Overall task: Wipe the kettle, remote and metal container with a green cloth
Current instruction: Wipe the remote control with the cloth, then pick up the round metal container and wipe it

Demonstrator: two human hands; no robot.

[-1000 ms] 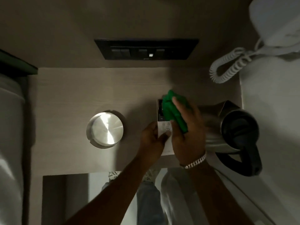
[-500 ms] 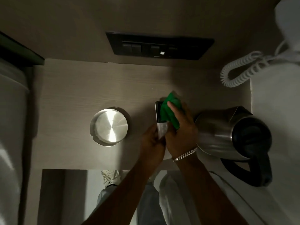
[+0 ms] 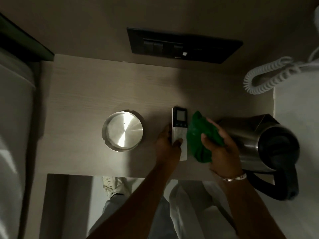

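Green cloth (image 3: pixel 202 138) was off the remote (image 3: pixel 179 128), bunched in the right hand (image 3: pixel 221 152), which was clenched around it just at 3 o'clock of the remote. Half a second ago the cloth sat on the remote's upper half, covering the screen; now the screen and the button rows under it were fully exposed. Cloth edge still looked to be touching or just beside the remote's right side; can't tell which.

Left hand (image 3: pixel 168 147) kept its grip on the remote's lower left edge, thumb across the white keypad, fingers wrapped under the left side. Remote lay lengthwise on the wood counter (image 3: pixel 77 104), screen end pointing to 12 o'clock, same spot as before.

Kettle (image 3: pixel 259 144), brushed steel with black lid and handle, stood at 3 o'clock of the right hand, close behind the knuckles; contact unclear. No shift relative to the counter.

Metal container (image 3: pixel 123 131), round, stood at 9 o'clock of the remote, well apart from both hands, unmoved.

Right wrist carried a metal bracelet (image 3: pixel 234 178). Dark switch panel (image 3: pixel 183 45) on the wall at 12 o'clock, coiled white phone cord (image 3: pixel 269 75) at 2 o'clock. Camera view had dropped slightly, so everything sat a bit lower in frame.
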